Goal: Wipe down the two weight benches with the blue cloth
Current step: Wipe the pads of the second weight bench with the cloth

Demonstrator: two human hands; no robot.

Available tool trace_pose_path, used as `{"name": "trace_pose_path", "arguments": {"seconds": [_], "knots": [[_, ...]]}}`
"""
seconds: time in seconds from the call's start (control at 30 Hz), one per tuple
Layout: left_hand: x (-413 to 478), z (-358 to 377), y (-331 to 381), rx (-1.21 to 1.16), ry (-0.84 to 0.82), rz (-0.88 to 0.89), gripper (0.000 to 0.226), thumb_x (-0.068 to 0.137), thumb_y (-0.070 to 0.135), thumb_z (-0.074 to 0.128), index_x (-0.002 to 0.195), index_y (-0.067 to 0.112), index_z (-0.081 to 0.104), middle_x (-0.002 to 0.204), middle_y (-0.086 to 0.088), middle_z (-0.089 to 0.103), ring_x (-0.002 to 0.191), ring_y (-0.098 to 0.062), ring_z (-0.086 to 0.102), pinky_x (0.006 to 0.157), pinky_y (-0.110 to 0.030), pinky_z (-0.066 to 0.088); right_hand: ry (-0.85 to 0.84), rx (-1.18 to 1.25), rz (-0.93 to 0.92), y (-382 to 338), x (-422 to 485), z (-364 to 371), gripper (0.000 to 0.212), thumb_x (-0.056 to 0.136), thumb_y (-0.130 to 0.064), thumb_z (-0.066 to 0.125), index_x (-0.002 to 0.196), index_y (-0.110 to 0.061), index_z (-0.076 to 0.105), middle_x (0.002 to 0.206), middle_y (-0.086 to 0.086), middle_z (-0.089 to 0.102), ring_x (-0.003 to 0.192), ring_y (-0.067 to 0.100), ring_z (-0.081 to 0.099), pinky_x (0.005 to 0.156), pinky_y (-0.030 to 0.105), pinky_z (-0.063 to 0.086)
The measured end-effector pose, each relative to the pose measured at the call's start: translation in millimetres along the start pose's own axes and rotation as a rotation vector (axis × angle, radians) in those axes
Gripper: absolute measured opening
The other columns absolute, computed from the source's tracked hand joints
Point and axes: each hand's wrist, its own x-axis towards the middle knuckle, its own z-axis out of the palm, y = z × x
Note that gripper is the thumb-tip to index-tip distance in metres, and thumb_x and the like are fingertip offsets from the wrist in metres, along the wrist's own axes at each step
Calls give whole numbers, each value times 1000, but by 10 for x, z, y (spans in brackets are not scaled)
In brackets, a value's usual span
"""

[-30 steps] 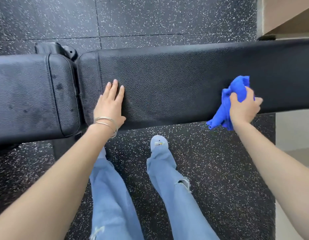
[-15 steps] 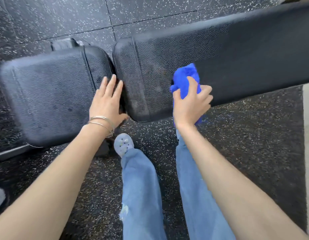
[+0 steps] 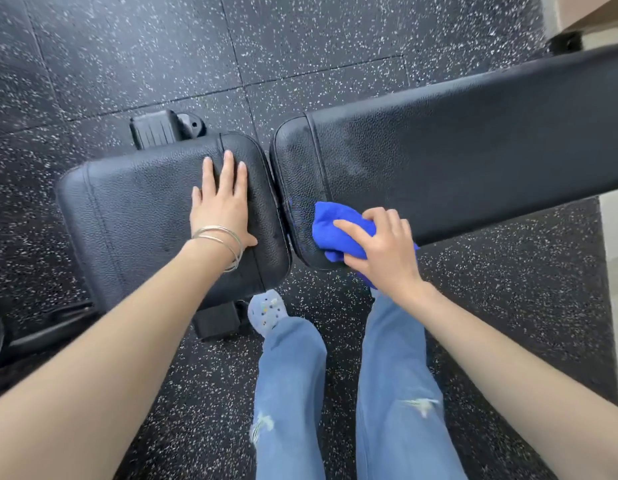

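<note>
Gripping the bunched blue cloth (image 3: 337, 223), the right hand (image 3: 382, 252) curls its fingers over it at the centre of the frame, pressing it on the near left corner of the long bench pad (image 3: 473, 161). Left of centre, the left hand (image 3: 220, 206) lies flat on the short seat pad (image 3: 137, 209), fingers straight and close together, bangles (image 3: 227, 235) at the wrist.

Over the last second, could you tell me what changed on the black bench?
The right hand swept the crumpled blue cloth leftward along the long black back pad to its left end. The left hand shifted from that pad onto the short black seat pad. Unchanged: cloth gripped, left palm flat.
</note>
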Motion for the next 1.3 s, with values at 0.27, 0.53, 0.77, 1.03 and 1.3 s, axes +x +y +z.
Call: {"name": "trace_pose_path", "arguments": {"seconds": [0.27,0.53,0.77,1.03,1.3], "knots": [[23,63,-3,6,4,-2,129,65,43,81,149,12,-11,157,-5,-20,145,-35,-14,115,-52,17,125,43,337,-248,876,42,39,72,-33,70,109,-24,68,103,15,58,89,35,54,69,41,41],[28,57,66,7,11,-26,110,80,28,72,149,12,-12,156,-7,-21,144,-37,-13,115,-53,18,-138,-71,486,-96,2262,-64,42,83,-45,55,120,-27,57,129,9,43,120,30,39,94,45,35],[15,58,66,9,5,-29,108,81,28,71,149,12,-12,156,-7,-22,144,-37,-14,116,-53,16,-25,-52,369,-60,1982,-105,41,78,-43,52,116,-28,59,119,9,48,109,30,45,86,41,37],[12,41,66,13,25,-31,102,84,27,68,150,12,-7,157,-6,-18,145,-37,-11,115,-53,19,118,34,322,-428,452,110,37,64,-28,72,99,-22,71,92,13,59,76,32,55,64,38,42],[7,45,28,-6,25,-24,114,75,35,76,150,14,-6,158,-4,-17,145,-34,-10,116,-50,19,-8,-47,126,-579,866,43,49,60,-35,78,107,-26,67,101,11,60,88,32,56,69,39,41]]}}
